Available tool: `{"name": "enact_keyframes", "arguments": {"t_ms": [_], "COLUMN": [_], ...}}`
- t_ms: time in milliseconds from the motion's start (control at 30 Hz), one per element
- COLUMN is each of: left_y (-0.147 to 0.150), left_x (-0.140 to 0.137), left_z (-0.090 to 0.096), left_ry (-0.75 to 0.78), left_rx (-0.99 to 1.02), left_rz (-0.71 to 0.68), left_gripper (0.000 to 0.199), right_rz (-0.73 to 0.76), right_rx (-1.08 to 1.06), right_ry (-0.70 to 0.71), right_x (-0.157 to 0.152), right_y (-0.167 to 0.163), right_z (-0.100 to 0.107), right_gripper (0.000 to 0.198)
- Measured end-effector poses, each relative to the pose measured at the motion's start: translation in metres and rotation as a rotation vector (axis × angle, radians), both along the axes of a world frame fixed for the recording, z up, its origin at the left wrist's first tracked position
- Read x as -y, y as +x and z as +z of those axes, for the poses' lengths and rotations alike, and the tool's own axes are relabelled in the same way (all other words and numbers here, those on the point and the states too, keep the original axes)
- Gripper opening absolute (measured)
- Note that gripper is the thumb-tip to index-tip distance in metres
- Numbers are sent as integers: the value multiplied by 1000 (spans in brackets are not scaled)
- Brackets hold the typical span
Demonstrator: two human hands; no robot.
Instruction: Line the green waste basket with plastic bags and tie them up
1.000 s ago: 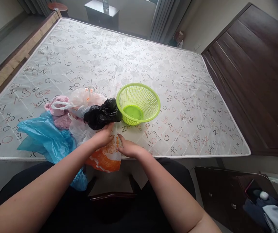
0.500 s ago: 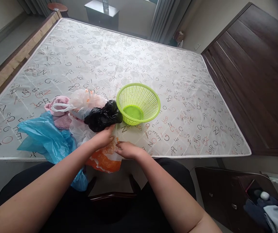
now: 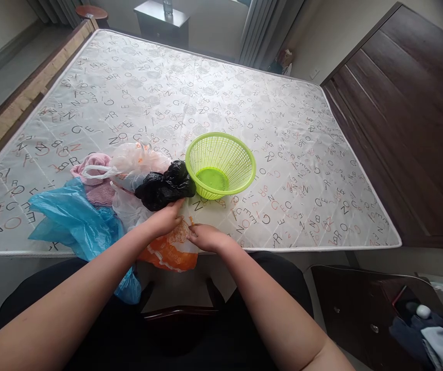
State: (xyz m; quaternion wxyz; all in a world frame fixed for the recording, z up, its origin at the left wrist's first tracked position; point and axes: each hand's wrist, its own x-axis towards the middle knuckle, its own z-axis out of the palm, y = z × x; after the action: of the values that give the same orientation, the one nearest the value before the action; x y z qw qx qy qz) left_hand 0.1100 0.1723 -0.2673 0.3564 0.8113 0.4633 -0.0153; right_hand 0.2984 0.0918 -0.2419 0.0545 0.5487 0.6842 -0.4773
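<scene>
My right hand [image 3: 208,238] pinches the edge of an orange-and-white plastic bag [image 3: 171,253] that hangs over the mattress's front edge. My left hand [image 3: 166,219] is closed on the upper part of the same bag, its fingertips by the lower edge of a crumpled black plastic bag [image 3: 163,188]. Left of the hands lie a blue plastic bag [image 3: 78,221], a pale white-and-orange bag [image 3: 140,159], and a pink cloth [image 3: 100,193]. A green plastic basket [image 3: 221,190] stands upright just beyond my hands, against the black bag's right side.
All of this lies near the front edge of a letter-printed mattress [image 3: 302,170]. A dark headboard [image 3: 403,123] rises at the right. A dark cabinet [image 3: 353,309] with clothes on top is at the lower right. A nightstand [image 3: 162,23] holding a glass stands beyond the mattress.
My right hand has shifted slightly right, drawing the orange-and-white bag's edge with it. That bag's lower part has spread a little to the right. My left hand stays almost in place.
</scene>
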Motion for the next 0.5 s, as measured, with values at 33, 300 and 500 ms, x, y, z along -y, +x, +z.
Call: {"name": "enact_keyframes", "arguments": {"t_ms": [33, 300, 500], "left_y": [0, -2, -4], "left_x": [0, 0, 0], "left_z": [0, -2, -5], "left_ry": [1, 46, 64], "left_rx": [0, 27, 31], "left_rz": [-6, -78, -98], "left_gripper": [83, 77, 73], "right_rz": [3, 8, -15], "right_rx": [-3, 31, -5], "right_ry": [-1, -23, -11], "right_x": [0, -1, 1], "right_y": [0, 0, -1], "right_z": [0, 0, -2], "right_gripper": [41, 40, 42]}}
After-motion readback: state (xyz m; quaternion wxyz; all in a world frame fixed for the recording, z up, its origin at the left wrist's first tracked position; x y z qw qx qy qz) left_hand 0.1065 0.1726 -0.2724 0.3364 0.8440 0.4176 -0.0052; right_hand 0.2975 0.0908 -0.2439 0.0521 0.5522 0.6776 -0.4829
